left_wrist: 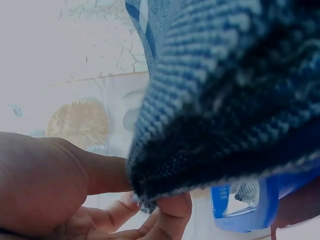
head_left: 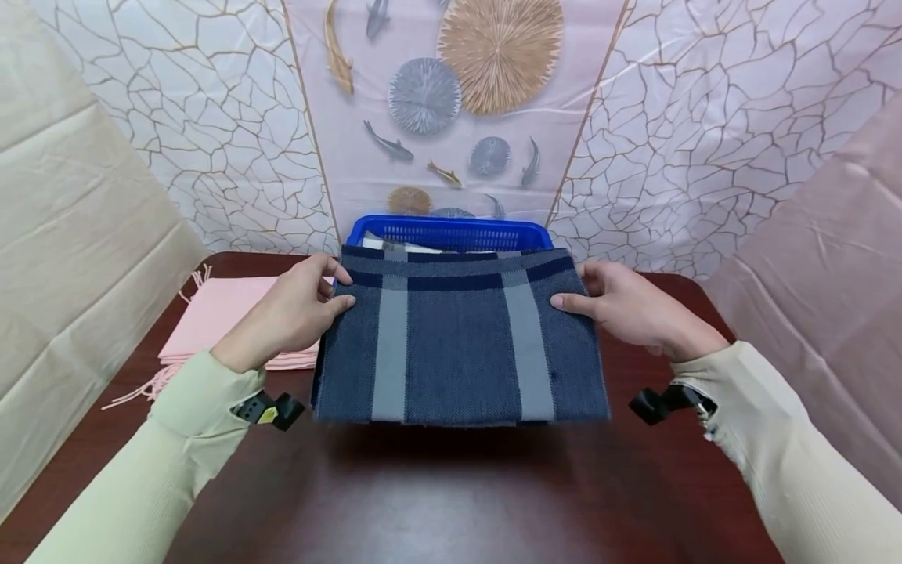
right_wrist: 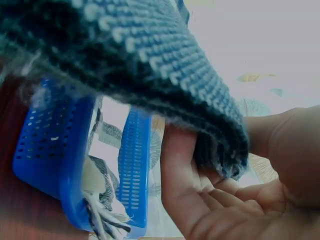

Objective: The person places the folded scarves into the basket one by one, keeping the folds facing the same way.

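From my end, left hand point(head_left: 303, 301) and right hand point(head_left: 627, 301) pinch the folded blue cloth point(head_left: 458, 345), raised in front of the basket point(head_left: 451, 225), not yet set down. I see pink cloth point(head_left: 218, 313) already folded left of the basket, striped cloth point(right_wrist: 109, 125) inside.

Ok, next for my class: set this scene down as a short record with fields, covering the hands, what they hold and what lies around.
Held: striped cloth, blue-grey, raised above the table
Left hand: pinches the cloth's left side near its upper corner
Right hand: pinches its right side
On table, left: pink cloth, folded, fringed, partly behind the left arm
Beyond held cloth: blue basket, partly hidden
In basket: black-and-white cloth, fringed
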Demonstrator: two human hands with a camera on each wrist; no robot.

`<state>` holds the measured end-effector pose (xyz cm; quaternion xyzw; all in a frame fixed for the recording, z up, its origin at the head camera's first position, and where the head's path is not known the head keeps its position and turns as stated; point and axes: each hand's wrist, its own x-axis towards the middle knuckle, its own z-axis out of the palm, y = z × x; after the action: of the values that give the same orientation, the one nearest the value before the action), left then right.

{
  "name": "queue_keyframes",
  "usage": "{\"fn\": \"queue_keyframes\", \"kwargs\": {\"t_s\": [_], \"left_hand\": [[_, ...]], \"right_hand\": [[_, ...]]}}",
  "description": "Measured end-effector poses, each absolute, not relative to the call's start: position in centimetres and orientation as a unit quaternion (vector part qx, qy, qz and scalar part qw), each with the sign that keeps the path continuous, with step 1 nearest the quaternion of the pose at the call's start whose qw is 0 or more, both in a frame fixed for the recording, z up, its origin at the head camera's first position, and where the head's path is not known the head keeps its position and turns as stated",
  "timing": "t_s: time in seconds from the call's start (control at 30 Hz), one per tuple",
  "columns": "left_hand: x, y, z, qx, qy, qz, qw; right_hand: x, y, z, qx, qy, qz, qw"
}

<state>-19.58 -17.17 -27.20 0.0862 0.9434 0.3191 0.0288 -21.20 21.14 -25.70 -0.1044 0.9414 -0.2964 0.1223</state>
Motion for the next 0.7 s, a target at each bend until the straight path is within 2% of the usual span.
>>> {"fn": "queue_keyframes", "kwargs": {"t_s": [0.4, 0.7], "left_hand": [[-22.5, -16.9, -26.6, 0.064, 0.938, 0.337, 0.052], [-24.6, -16.5, -25.9, 0.060, 0.934, 0.346, 0.069]], "right_hand": [[-24.3, 20.6, -25.3, -0.071, 0.903, -0.393, 0.160], [-26.6, 20.7, -24.9, -0.058, 0.926, -0.343, 0.146]]}}
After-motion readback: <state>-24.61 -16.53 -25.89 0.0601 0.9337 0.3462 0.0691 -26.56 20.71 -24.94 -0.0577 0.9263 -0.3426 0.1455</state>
